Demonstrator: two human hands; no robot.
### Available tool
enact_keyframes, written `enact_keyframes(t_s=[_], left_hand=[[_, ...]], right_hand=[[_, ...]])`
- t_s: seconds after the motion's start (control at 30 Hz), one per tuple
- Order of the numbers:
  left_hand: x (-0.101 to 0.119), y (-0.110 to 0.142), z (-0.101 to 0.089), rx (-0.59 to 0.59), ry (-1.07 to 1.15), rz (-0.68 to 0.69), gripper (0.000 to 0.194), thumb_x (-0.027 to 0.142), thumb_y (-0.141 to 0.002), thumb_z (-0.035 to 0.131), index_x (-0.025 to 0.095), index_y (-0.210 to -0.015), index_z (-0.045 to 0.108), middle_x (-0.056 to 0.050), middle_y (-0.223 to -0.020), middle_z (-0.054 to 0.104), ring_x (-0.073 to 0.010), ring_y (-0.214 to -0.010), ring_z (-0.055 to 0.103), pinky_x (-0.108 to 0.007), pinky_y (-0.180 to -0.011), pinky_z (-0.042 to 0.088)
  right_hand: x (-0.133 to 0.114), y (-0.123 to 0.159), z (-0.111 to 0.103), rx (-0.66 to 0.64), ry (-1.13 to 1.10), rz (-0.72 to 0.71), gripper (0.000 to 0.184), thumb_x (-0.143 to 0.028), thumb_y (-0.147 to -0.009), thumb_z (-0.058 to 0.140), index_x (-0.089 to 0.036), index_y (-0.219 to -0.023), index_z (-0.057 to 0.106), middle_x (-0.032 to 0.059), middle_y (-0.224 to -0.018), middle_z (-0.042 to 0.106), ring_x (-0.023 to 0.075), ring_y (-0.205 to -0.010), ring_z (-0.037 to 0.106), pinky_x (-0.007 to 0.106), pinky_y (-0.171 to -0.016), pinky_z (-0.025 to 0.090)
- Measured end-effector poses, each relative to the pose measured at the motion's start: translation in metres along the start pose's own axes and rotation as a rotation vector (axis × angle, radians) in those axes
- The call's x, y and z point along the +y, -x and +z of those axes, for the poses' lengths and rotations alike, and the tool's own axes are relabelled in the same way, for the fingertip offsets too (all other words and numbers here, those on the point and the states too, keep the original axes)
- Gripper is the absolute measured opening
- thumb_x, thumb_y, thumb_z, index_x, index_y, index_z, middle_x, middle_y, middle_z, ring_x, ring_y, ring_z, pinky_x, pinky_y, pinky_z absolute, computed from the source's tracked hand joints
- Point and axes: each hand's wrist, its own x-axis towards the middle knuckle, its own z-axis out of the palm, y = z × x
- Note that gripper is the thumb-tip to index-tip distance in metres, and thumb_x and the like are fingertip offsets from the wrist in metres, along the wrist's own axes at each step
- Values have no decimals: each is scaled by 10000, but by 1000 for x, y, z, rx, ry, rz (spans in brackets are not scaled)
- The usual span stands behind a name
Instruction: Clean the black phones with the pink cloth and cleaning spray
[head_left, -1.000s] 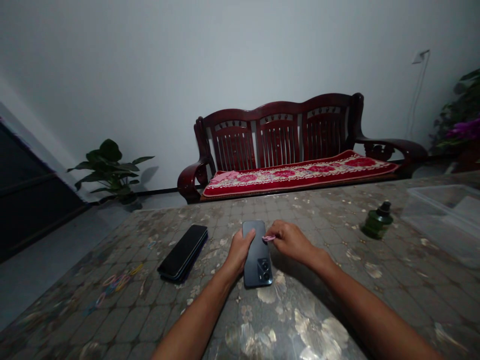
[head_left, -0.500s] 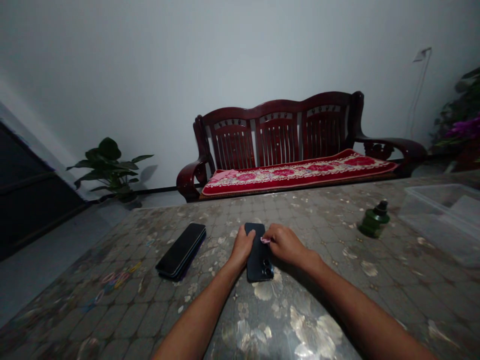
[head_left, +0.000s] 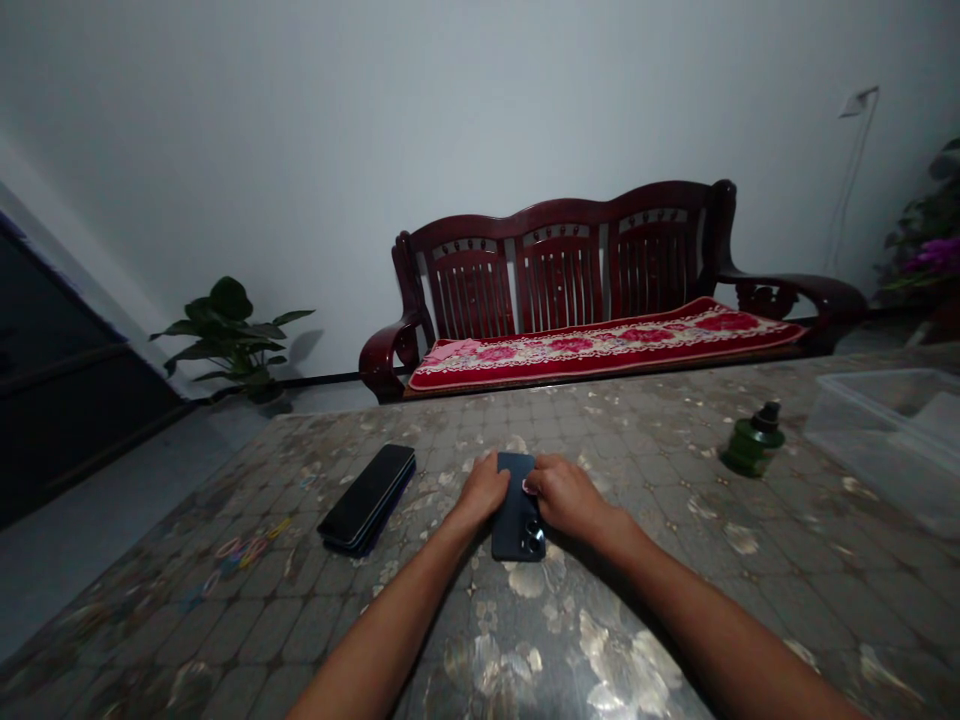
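Note:
A dark blue phone [head_left: 513,528] lies on the table with its back and camera rings facing up, the cameras at the end near me. My left hand [head_left: 482,489] is closed on its left edge, thumb on the back. At its right edge, my right hand [head_left: 568,497] is closed with fingers bent, touching the phone. A little of a small pink band [head_left: 528,487] shows at the right fingertips, over the phone's back; the rest is hidden. To the left lies a stack of phones [head_left: 369,497], the top one with its black screen up.
Several coloured bands [head_left: 244,550] are scattered at the left of the patterned table [head_left: 300,650]. A green bottle [head_left: 752,442] with a black top and a clear plastic box [head_left: 862,440] stand on the right. Behind the table is a wooden bench [head_left: 559,270].
My right hand has come down and inward against the phone's right edge, and less of the pink band shows. My left hand still holds the left edge. The camera view has shifted slightly.

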Motion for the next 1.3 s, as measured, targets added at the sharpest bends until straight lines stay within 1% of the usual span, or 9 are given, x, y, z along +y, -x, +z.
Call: enact_keyframes(t_s=[0.17, 0.37, 0.63, 0.73, 0.97, 1.07, 1.17, 1.23, 1.3], left_hand=[[-1, 9, -4, 39, 99, 23, 230, 92, -668, 592, 199, -865, 648, -121, -1024, 687, -320, -1113, 612, -409, -1047, 421], [1, 15, -5, 67, 186, 46, 217, 86, -601, 613, 218, -773, 601, -84, -920, 675, -310, -1079, 615, -391, -1043, 421], [4, 29, -3, 65, 138, 74, 208, 124, -634, 616, 221, -817, 597, -120, -1009, 688, -354, -1195, 560, -442, -1108, 340], [7, 35, -3, 49, 104, 94, 172, 137, -655, 615, 227, -799, 593, -122, -1031, 693, -364, -1186, 556, -464, -1117, 324], [12, 49, -15, -45, 56, 144, 87, 176, -694, 624, 226, -763, 641, -111, -1031, 707, -345, -1164, 578, -430, -1121, 335], [11, 67, -22, -103, -2, 191, 193, 253, -737, 651, 211, -915, 715, -143, -1201, 679, -368, -1216, 559, -443, -1118, 343], [10, 88, -28, -171, -52, 227, 500, 378, -698, 757, 206, -1164, 704, -163, -1441, 556, -417, -1363, 440, -478, -1140, 327], [9, 99, -31, -236, -71, 233, 649, 373, -644, 808, 218, -1258, 671, -154, -1529, 478, -426, -1412, 386, -489, -1156, 316], [8, 107, -34, -284, -90, 243, 680, 320, -647, 802, 233, -1304, 651, -134, -1571, 435, -410, -1445, 353, -486, -1177, 295]], right_hand=[[-1, 1, 2, -3, 16, -3, 244, -98, -873, 532, -169, -888, 765, 118, -971, 698, 232, -967, 622, 294, -753, 384], [-3, 0, 2, -1, 9, -6, 227, -89, -861, 561, -176, -893, 768, 121, -978, 691, 237, -980, 610, 295, -776, 390], [-3, 0, 2, -10, 18, -13, 231, -101, -881, 545, -167, -891, 767, 122, -976, 689, 235, -969, 605, 297, -775, 388], [-2, 0, 4, -6, 17, -20, 227, -86, -873, 550, -169, -889, 761, 116, -984, 690, 231, -970, 603, 294, -784, 386], [-2, 1, 5, -9, 7, -25, 237, -85, -859, 539, -164, -885, 760, 111, -986, 680, 225, -962, 595, 288, -785, 384], [0, 0, 5, -4, -15, -19, 265, -80, -859, 525, -165, -916, 769, 104, -972, 678, 216, -951, 596, 282, -779, 383], [5, -1, 7, 8, -51, -4, 281, -81, -873, 510, -167, -922, 773, 94, -940, 675, 205, -935, 597, 272, -774, 383], [8, -2, 8, 15, -76, 4, 282, -81, -880, 506, -167, -922, 771, 86, -934, 673, 198, -934, 600, 262, -781, 385], [9, -3, 9, 16, -96, 14, 277, -77, -878, 511, -165, -928, 768, 82, -941, 674, 193, -941, 603, 255, -793, 389]])
